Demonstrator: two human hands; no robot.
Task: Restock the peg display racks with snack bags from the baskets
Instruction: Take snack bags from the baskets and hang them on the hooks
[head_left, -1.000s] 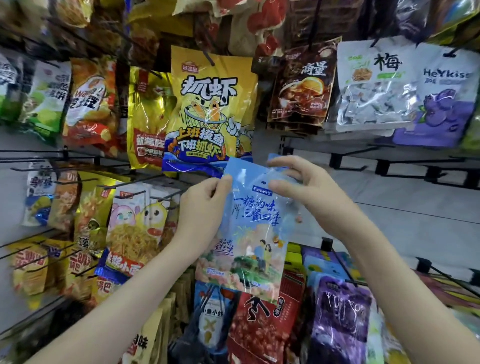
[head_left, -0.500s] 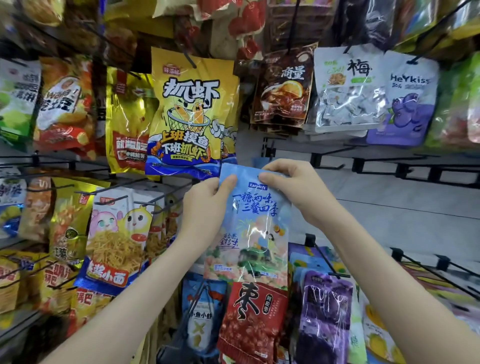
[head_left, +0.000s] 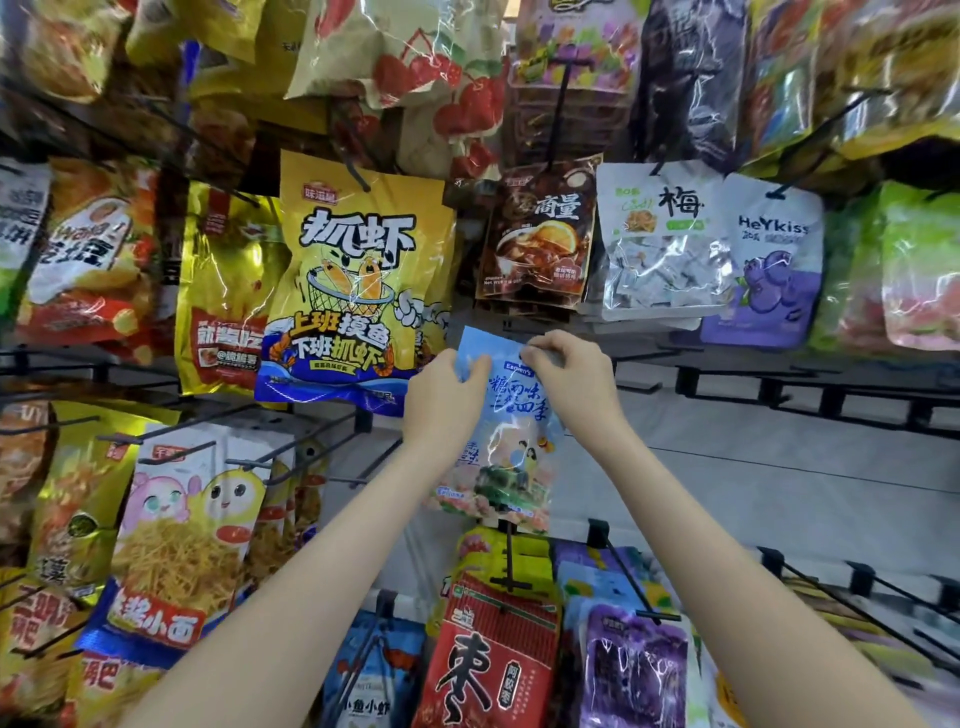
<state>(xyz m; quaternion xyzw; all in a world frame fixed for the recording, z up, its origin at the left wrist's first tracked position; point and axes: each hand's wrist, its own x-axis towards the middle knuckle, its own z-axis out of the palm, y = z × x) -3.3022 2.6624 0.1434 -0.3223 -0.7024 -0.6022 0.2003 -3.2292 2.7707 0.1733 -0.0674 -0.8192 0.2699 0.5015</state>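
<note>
Head view: we record both forearms raised and reaching toward the rack. Left grip (head_left: 441, 395) pinches the upper left corner of the blue snack bag (head_left: 511, 452), thumb on its face. Right grip (head_left: 571, 374) has fingers curled on the top edge. The bag hangs upright below both grips, with the yellow shrimp bag (head_left: 358, 270) up-left of the left grip.

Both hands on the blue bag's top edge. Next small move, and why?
Probably ease the blue bag forward so its top slides onto a peg: the left hand and right hand pinch its top corners, holding it upright beside the yellow bag's bottom edge. The target peg itself is hidden.
</note>
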